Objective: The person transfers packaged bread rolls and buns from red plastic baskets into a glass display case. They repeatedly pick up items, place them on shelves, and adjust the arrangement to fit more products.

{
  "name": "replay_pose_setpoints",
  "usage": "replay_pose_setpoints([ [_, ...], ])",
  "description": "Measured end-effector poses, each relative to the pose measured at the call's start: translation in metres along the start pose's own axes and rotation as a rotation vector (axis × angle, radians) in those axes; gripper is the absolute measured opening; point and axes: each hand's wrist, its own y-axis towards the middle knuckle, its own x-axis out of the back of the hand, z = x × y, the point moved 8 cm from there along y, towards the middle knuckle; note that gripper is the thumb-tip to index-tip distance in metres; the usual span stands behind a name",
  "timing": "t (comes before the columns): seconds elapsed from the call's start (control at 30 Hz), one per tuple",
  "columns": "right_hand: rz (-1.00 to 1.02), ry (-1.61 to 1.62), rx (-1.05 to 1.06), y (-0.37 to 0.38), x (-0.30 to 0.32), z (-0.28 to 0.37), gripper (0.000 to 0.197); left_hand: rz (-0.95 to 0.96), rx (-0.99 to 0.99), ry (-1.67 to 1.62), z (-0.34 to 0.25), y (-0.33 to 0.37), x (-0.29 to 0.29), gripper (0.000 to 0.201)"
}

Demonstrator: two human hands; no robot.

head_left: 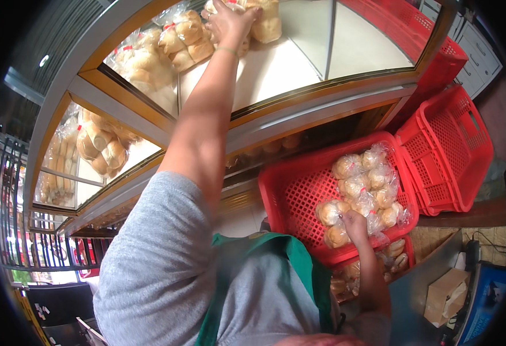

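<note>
My left arm reaches up into a glass-fronted display case. There my left hand (230, 22) has its fingers around a clear bag of bread rolls, partly cut off by the top edge. A bag of golden rolls (266, 26) sits just right of it, and several more bagged rolls (184, 37) with red ties stand to its left. Lower right, my right hand (354, 224) is closed on the edge of a clear bag of round rolls (333, 214). That bag lies in a red plastic basket (302, 199) beside other bags of rolls (374, 179).
The case's metal-and-wood frame (322, 104) runs between my arms. More bread stands behind its side pane (100, 144). Stacked red baskets (449, 150) are at the right, with another breadfilled one (408, 248) under my right forearm. A cardboard box (446, 294) sits lower right.
</note>
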Motion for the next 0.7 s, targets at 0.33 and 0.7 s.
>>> replay_pose_setpoints([
  [0.33,-0.031,0.48,0.519,-0.027,0.143,0.333,0.009,0.459,-0.155,-0.091,-0.122,-0.077,0.058,0.098],
  [0.7,0.264,0.869,0.918,0.104,0.05,0.549,0.023,0.056,-0.454,0.303,-0.126,-0.148,0.14,0.102],
])
